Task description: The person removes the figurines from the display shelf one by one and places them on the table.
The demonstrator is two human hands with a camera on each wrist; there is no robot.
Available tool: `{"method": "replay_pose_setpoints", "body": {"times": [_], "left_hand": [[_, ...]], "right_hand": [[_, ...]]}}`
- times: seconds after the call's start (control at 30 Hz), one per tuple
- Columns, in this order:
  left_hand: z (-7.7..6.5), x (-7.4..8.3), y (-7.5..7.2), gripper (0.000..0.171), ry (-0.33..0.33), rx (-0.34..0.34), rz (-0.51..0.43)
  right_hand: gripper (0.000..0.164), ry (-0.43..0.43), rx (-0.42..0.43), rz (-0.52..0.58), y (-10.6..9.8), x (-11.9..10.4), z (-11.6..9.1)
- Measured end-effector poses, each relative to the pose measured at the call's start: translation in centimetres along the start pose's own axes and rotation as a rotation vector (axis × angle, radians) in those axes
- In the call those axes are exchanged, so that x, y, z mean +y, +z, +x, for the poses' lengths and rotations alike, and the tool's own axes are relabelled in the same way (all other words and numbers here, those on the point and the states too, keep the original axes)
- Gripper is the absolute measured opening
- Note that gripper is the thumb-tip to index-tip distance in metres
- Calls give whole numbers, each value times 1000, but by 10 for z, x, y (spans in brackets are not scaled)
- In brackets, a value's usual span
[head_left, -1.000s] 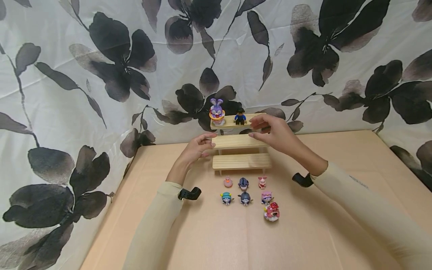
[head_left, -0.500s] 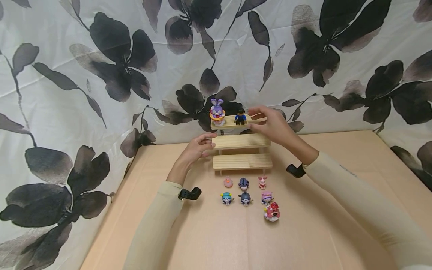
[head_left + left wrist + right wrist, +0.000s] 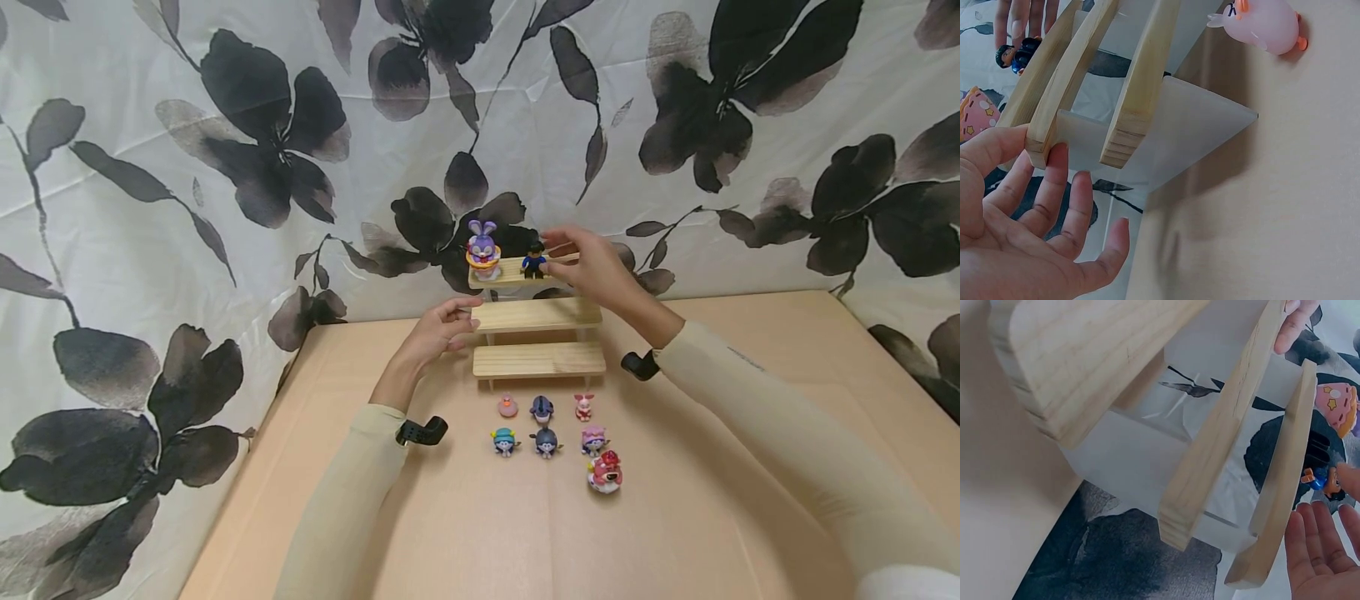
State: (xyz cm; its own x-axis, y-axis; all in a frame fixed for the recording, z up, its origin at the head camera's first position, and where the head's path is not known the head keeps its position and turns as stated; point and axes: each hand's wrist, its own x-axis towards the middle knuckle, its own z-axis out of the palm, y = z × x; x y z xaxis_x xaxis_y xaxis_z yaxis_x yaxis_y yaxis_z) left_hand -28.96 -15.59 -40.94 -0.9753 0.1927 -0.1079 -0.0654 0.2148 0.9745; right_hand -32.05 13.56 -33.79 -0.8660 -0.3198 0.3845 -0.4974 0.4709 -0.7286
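My left hand [image 3: 433, 332] pinches the left end of the middle plank of a three-step wooden display shelf [image 3: 536, 315]; the left wrist view has thumb and fingertips on either face of the plank. At the top step, my right hand [image 3: 592, 262] reaches in from the right, fingertips right beside a small toy figure [image 3: 534, 265] with black hair and a blue top. That toy figure [image 3: 1317, 479] appears between the step and the hand in the right wrist view, the fingers fairly straight. A purple rabbit figure [image 3: 482, 250] in a yellow ring stands at the top step's left end.
In front of the shelf, several small figures stand in rows on the table [image 3: 480, 533], among them a pink duck [image 3: 507, 406], a pink piglet [image 3: 582, 406] and a red bear [image 3: 604, 472]. A floral cloth [image 3: 525, 125] hangs behind the shelf.
My right hand has moved left along the top step, up to the blue-topped toy figure. The left hand keeps its hold on the shelf, and the figures have stayed in place.
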Motion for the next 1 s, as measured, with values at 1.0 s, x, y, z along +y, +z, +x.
{"method": "replay_pose_setpoints", "body": {"times": [1.0], "left_hand": [[1,0,-1,39,14,-3,-4]], "right_hand": [[29,15,11,14,9,-2,14]]}}
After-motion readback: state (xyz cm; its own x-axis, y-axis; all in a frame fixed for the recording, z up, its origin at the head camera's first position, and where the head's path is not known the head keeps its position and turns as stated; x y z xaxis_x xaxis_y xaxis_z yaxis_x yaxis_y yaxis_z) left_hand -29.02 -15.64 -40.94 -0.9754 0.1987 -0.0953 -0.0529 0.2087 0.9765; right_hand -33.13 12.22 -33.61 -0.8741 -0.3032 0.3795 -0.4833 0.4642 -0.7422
